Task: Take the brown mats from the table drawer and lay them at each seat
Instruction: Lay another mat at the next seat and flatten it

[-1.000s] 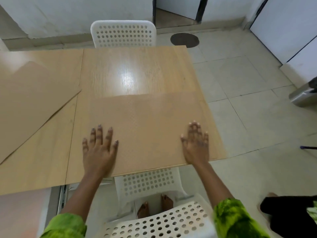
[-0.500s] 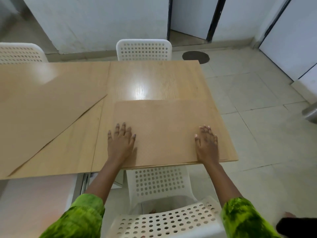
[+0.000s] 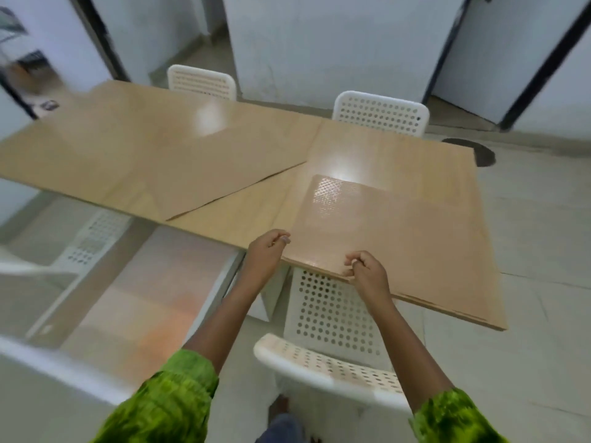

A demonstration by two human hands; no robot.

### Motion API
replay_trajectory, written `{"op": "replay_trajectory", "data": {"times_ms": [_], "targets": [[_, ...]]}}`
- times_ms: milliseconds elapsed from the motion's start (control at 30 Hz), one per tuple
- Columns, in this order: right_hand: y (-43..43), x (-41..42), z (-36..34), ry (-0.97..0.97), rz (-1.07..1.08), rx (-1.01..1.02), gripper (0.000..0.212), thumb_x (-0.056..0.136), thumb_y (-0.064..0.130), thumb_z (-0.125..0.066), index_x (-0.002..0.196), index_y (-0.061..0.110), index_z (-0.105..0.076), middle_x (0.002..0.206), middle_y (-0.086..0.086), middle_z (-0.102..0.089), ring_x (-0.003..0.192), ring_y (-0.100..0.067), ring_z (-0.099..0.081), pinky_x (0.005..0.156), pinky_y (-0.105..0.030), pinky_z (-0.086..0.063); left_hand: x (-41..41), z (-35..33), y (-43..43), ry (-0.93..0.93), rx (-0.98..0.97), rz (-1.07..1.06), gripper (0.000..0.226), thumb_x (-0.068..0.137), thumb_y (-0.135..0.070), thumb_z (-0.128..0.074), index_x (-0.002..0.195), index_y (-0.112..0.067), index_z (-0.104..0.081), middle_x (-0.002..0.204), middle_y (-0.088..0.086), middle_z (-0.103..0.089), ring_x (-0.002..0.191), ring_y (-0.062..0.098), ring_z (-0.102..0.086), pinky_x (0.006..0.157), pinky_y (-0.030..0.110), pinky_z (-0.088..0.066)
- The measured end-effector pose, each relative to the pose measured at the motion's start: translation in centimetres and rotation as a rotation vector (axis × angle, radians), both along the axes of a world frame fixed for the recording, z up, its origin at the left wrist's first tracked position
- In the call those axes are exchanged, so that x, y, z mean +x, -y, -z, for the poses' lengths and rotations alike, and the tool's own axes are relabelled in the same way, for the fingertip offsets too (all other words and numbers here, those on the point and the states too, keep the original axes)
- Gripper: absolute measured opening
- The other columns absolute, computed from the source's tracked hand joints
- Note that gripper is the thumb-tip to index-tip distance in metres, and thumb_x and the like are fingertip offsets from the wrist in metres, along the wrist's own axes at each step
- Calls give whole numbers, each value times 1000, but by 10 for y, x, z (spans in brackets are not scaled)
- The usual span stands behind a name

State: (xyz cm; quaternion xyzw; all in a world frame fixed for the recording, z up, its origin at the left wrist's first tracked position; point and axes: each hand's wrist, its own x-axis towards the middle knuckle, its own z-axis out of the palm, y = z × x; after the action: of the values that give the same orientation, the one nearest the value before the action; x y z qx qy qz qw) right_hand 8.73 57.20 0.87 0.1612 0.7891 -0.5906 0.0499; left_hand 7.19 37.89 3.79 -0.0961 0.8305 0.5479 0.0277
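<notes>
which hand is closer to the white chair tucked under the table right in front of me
Right. The right hand pinches the brown mat's near edge directly above the white chair. The left hand is at the mat's left corner, off the chair's left side.

table (image 3: 399, 161): glossy wood | mat (image 3: 383, 231): textured, sheened brown | chair (image 3: 380, 115): perforated white plastic
</notes>
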Motion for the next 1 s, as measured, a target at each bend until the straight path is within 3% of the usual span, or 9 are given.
{"op": "replay_trajectory", "data": {"times_ms": [67,267,433,767,1000], "targets": [[25,4,-1,19,-44,-52,27,94,3,-36,84,16,-58,88,-3,-58,69,-14,-57,63,-25,-44,15,-3,25,14,60,-54,22,94,-13,-46,102,-11,-66,101,7,-68,92,17,-60,69,26,-44],[125,14,0,104,-211,-116,33,91,-4,-33,76,15,-56,83,-9,-59,65,-17,-54,54,-20,-43,53,-10,119,4,84,-180,22,96,-15,-43,102,-14,-64,99,5,-67,86,16,-60,78,29,-45],[231,30,3,108,-299,-96,33,93,-1,-32,78,17,-55,81,-5,-58,66,-16,-56,60,-25,-42,84,-7,223,7,93,-261,22,96,-16,-43,105,-11,-63,98,4,-66,85,17,-60,77,29,-44],[399,61,-2,101,-179,-178,28,90,-4,-33,86,10,-56,80,-7,-58,65,-17,-55,58,-25,-41,114,-21,391,-2,146,-239,20,96,-15,-43,98,-14,-62,94,2,-66,83,16,-60,78,32,-47],[439,16,1,37,-79,-97,30,87,-1,-36,76,17,-57,79,-5,-59,66,-17,-55,61,-25,-40,60,-11,441,40,114,-151,20,96,-17,-44,102,-13,-63,98,4,-67,82,15,-60,72,24,-46]]}}
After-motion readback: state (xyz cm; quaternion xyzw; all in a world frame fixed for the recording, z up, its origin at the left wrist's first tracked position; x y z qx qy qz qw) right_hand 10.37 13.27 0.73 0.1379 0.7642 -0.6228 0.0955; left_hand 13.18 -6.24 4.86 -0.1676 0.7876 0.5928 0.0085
